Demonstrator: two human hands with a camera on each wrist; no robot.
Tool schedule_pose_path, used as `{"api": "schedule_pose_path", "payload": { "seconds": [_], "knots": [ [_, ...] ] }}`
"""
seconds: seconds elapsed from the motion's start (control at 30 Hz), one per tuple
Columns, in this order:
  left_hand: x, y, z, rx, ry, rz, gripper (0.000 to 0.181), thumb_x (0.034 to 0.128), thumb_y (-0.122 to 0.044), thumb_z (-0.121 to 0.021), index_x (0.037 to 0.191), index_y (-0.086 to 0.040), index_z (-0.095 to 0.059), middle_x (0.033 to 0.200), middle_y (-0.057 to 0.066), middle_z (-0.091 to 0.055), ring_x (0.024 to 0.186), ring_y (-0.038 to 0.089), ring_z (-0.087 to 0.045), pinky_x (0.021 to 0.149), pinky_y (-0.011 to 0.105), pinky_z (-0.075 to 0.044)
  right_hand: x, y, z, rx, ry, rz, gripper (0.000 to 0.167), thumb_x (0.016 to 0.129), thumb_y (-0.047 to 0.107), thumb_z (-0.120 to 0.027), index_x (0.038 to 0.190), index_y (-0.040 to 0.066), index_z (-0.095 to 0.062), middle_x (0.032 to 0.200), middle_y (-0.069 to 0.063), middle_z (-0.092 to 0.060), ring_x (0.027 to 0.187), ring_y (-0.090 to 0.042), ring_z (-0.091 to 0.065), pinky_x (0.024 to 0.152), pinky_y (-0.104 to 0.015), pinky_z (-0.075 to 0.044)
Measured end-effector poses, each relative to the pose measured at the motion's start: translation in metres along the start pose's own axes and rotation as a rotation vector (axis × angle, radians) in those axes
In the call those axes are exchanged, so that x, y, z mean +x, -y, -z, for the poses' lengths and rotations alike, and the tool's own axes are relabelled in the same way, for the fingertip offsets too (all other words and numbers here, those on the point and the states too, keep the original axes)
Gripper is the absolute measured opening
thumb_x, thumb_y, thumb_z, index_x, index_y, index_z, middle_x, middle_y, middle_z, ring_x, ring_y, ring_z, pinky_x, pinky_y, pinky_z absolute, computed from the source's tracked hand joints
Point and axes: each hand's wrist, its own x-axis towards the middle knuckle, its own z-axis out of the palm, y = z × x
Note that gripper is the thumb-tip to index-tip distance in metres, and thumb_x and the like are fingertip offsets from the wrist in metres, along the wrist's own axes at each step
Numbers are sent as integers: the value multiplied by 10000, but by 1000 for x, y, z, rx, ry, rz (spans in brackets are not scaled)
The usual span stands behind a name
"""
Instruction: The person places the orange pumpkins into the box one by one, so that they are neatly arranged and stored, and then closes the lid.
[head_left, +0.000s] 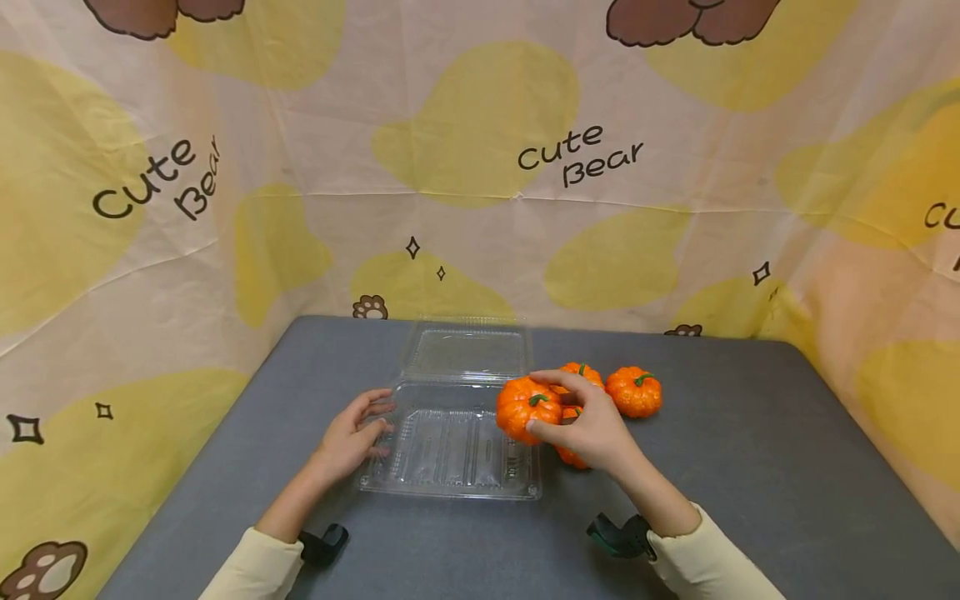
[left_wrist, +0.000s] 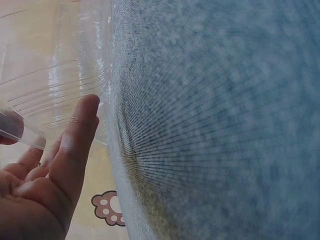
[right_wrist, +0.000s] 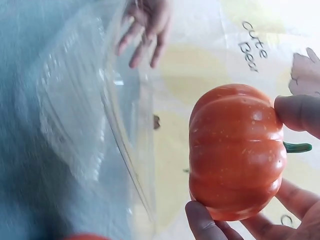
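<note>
My right hand (head_left: pixel 596 425) grips a small orange pumpkin (head_left: pixel 525 410) with a green stem, holding it over the right side of a clear plastic clamshell box (head_left: pixel 450 483). In the right wrist view, thumb and fingers sit on opposite sides of the pumpkin (right_wrist: pixel 235 152). The box lies with its lid (head_left: pixel 468 350) folded back. At the box's left wall is my left hand (head_left: pixel 351 437), its fingers loosely extended, some seen through the plastic. In the left wrist view, the left hand (left_wrist: pixel 50 185) is beside the clear wall; whether it presses on it is hard to tell.
Behind my right hand are more pumpkins, partly hidden by it, and another pumpkin (head_left: pixel 634 392) stands to their right. Everything rests on a grey table (head_left: pixel 750 467). A patterned cloth (head_left: pixel 480 150) hangs along the table's back and sides.
</note>
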Motion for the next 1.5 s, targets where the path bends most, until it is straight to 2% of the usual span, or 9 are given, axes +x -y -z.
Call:
{"api": "schedule_pose_path", "payload": {
  "seconds": [0.1,0.2,0.4,0.57,0.77,0.97,1.17,1.5],
  "knots": [
    [0,1,0,-8,-3,1,467,965,-17,-432,1428,-54,-383,1415,296,-449,1146,431,-566,723,383,-597,3,0,-15,1,10,30,528,730,163,-815,1227,206,-640,1188,-108,-617,931,-257,-591,701,-288,-546],
    [1,1,0,-9,-10,1,467,960,-13,-433,1424,-55,-389,1412,296,-453,1137,429,-571,717,384,-597,5,2,-29,4,13,36,536,715,157,-823,1218,215,-647,1223,-75,-603,953,-248,-579,672,-254,-550],
    [1,2,0,-8,-10,-2,462,963,-17,-431,1421,-57,-391,1406,300,-457,1131,424,-576,713,383,-596,9,5,-54,0,-3,57,535,680,151,-834,1180,242,-667,1197,-14,-619,962,-235,-576,699,-265,-537],
    [0,2,0,-10,-10,6,462,965,-25,-432,1423,-68,-393,1403,299,-461,1137,429,-577,709,401,-597,11,7,-74,19,22,52,527,678,150,-821,1172,244,-664,1189,-18,-613,954,-245,-577,686,-260,-538],
    [-1,2,0,-5,-6,15,464,968,-38,-440,1427,-68,-384,1402,299,-462,1127,417,-589,705,419,-597,15,10,-96,-47,42,84,504,677,193,-812,1157,184,-661,1148,-57,-615,933,-227,-581,734,-314,-535],
    [0,3,0,2,-6,24,457,972,-46,-440,1425,-73,-387,1401,290,-471,1095,387,-608,703,408,-598,20,10,-118,-139,55,66,522,672,230,-814,1164,161,-656,1097,-56,-622,889,-171,-569,742,-301,-505],
    [1,1,0,13,-6,44,457,972,-62,-446,1425,-81,-387,1395,274,-483,1068,348,-623,698,381,-599,27,8,-133,-204,70,83,537,661,241,-827,1161,143,-657,1053,-59,-630,867,-167,-576,721,-278,-494],
    [0,2,1,29,-3,38,450,984,-72,-451,1428,-94,-385,1397,264,-485,1067,350,-631,674,360,-596,34,6,-144,-244,164,58,538,672,257,-836,1157,141,-632,1058,-64,-624,872,-166,-562,716,-263,-482]
  ]
}}
